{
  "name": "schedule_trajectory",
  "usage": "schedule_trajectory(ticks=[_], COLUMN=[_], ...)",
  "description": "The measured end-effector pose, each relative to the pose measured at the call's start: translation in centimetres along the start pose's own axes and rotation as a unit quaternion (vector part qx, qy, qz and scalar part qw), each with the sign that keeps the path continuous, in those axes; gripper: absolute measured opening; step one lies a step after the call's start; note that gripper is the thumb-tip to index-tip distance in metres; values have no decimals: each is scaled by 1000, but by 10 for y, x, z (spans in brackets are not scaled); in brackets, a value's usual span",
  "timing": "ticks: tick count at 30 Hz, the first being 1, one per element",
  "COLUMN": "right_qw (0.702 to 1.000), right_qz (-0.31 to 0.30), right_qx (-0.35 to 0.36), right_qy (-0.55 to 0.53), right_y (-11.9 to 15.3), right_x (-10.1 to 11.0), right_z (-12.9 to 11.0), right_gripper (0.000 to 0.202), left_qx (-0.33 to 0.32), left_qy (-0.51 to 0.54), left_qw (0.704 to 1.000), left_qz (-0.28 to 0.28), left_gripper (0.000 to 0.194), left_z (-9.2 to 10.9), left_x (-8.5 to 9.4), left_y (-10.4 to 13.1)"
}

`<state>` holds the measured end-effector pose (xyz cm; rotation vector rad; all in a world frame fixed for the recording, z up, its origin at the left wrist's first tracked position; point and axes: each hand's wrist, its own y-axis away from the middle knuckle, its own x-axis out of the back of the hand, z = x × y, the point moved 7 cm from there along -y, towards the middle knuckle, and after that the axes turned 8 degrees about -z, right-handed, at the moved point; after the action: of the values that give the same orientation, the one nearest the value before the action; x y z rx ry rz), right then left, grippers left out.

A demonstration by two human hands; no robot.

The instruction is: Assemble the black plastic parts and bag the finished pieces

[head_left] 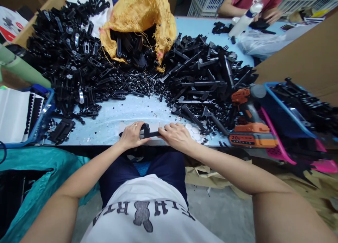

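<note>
- The left hand (pixel 133 135) is closed around one end of a black plastic clamp-like part (pixel 153 133), the thumb along its near side; the fingers hide much of it.
- The right hand (pixel 176 135) pinches the other end of that part, thumb and fingers closed; the two-ended grip probably keeps it level and steady.
- That part, one in number, lies straight in front of the yellow woven sack (pixel 137 11), at the near edge of the light-blue tabletop (pixel 126 113), likely for close sight of it.
- Front-right of the sack stands one cordless drill (pixel 249 116) on its battery base, handle up, presumably for an easy grab.
- Left of the sack spreads a heap of short black brackets (pixel 71 60); right of it, long black bars (pixel 211 81); just before it, loose screws (pixel 148 83). All too many to count, apparently grouped by kind within reach.
- White discs (pixel 194 132) overlap front-right of the sack, beside the right hand; not countable.
- Blue baskets: two, one front-left of the sack (pixel 18 144), one front-right (pixel 285 112), perhaps to contain parts.
- Right of the sack, well apart: one white bottle (pixel 245 21) and a co-worker's hand (pixel 271 16).
</note>
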<state>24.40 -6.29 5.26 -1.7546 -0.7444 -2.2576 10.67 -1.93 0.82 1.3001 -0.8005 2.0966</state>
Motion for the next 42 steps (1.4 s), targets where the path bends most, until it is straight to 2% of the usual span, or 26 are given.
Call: schedule_trajectory(ticks=[4,12,15,17,20,24,26,27,29,31,33,35,37,39,42], right_qw=[999,1000,999,997,997,998,998,997,996,994,993,987,974,964,962], right_qz=[-38,13,17,17,23,24,32,38,49,56,69,87,93,78,56], right_qx=[29,1,37,65,64,57,60,61,64,55,10,-75,-167,-227,-241], right_qy=[5,20,28,36,39,14,-11,-24,-50,-74,-98,-114,-119,-117,-115], right_y=[-2,-4,-2,-1,-2,-7,-7,-8,-9,-14,-27,-47,-71,-97,-125], right_x=[-1,3,7,8,7,-11,-25,-32,-44,-49,-48,-41,-32,-27,-23], right_z=[0,1,-1,-1,3,15,24,28,35,42,52,69,88,102,107], right_gripper=[32,30,30,30,30,35,38,38,40,42,39,33,29,27,27], left_qx=[-44,-46,-57,-56,-34,-21,-38,-36,16,112,139,124,108,107,105], left_qy=[4,-5,6,9,11,27,42,46,38,-2,-44,-80,-103,-113,-123], left_qw=[999,998,998,998,999,996,991,991,997,994,989,988,986,984,983], left_qz=[-25,37,36,29,6,-86,-122,-120,-72,-18,-22,-53,-77,-84,-86], left_gripper=[52,42,42,43,44,52,55,52,40,38,41,37,31,31,32], left_z=[10,8,9,10,10,7,2,-6,-31,-62,-76,-75,-68,-63,-62], left_x=[-4,-1,0,-1,-5,-14,-14,-11,-1,7,1,-12,-27,-36,-40], left_y=[0,3,3,3,3,-4,-18,-30,-64,-102,-139,-168,-183,-186,-178])
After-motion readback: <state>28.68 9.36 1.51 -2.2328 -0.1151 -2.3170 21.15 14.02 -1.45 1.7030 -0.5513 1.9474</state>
